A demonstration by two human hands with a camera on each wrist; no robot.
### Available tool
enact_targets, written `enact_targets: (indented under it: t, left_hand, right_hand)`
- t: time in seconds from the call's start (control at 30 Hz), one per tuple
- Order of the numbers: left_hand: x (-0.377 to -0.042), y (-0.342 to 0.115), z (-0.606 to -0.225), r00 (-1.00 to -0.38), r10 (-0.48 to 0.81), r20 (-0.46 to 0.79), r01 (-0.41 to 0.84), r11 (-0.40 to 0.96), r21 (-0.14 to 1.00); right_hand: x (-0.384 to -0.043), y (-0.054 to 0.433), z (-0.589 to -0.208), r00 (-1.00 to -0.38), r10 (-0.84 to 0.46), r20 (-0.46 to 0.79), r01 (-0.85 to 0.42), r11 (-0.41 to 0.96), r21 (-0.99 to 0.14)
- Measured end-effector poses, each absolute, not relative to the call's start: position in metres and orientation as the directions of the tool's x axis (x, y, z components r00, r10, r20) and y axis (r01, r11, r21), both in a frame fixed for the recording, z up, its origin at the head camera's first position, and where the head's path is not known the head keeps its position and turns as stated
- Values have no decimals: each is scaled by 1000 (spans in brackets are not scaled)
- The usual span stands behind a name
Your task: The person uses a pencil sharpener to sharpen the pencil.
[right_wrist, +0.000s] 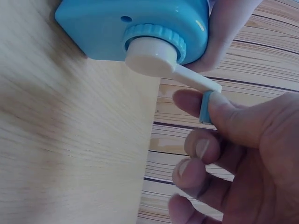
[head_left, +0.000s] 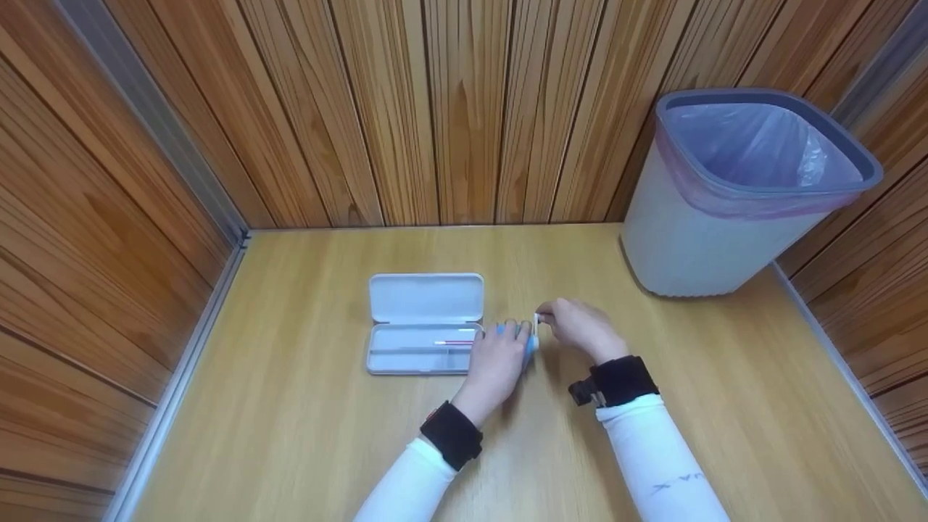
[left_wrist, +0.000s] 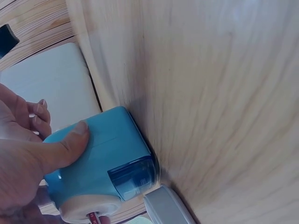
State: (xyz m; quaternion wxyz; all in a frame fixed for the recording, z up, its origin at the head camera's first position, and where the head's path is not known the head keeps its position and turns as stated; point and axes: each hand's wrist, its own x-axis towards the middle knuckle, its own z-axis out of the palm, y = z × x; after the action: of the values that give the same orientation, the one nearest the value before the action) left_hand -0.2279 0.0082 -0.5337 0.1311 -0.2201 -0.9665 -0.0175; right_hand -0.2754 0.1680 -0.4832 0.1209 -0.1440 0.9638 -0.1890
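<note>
Steadying the blue sharpener [left_wrist: 100,147] well in from the surface's [head_left: 290,435] far edge, the left hand [head_left: 496,368] grips it while the right hand [head_left: 582,332] pinches its crank [right_wrist: 194,79], a red pencil [left_wrist: 94,218] inserted towards the open pencil case [head_left: 426,299], so sharpening seems in hand and calls next for turning.

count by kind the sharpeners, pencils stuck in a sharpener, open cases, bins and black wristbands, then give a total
sharpener: 1
pencil in the sharpener: 1
open case: 1
bin: 1
black wristbands: 2
total: 6
</note>
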Motion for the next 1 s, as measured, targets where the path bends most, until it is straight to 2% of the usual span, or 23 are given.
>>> enact_targets:
  t: [0.3,0.57,0.73,0.87,1.0]
  left_hand:
    - [-227,10,-535,-878,399,265,414,910,1]
    - [-227,9,-535,-871,389,301,402,915,-19]
    - [-225,8,-536,-858,399,324,409,912,-41]
    - [-224,8,-536,-868,391,305,401,915,-32]
    - [-225,8,-536,-882,376,283,388,922,-14]
  right_hand:
    - [-282,165,-493,-941,-284,-184,-194,899,-392]
    - [-284,162,-499,-949,-276,-152,-203,904,-375]
    - [-284,160,-512,-949,-258,-182,-181,916,-357]
    - [-284,157,-518,-944,-258,-208,-173,919,-353]
    - [-286,155,-520,-948,-273,-166,-208,922,-326]
